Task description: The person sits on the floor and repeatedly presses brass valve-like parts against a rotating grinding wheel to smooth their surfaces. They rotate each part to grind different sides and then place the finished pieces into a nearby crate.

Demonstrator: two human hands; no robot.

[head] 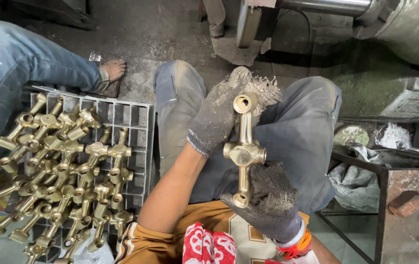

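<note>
A polished brass cross-shaped tap fitting [243, 151] stands upright over my lap, held at both ends. My left hand [218, 115], in a dirty grey knit glove, grips its upper end, where an open round mouth shows. My right hand [268, 198], in a matching glove with an orange band at the wrist, cups the lower end. The short side arms of the fitting stick out free between the two gloves. My knees in grey trousers lie beneath it.
To my left a grey plastic crate [130, 113] carries several brass fittings [63, 171] in rows. Another person's jeans leg and bare foot [114, 69] rest beside the crate. A metal stand [405, 195] with brass parts is at right; machinery is ahead.
</note>
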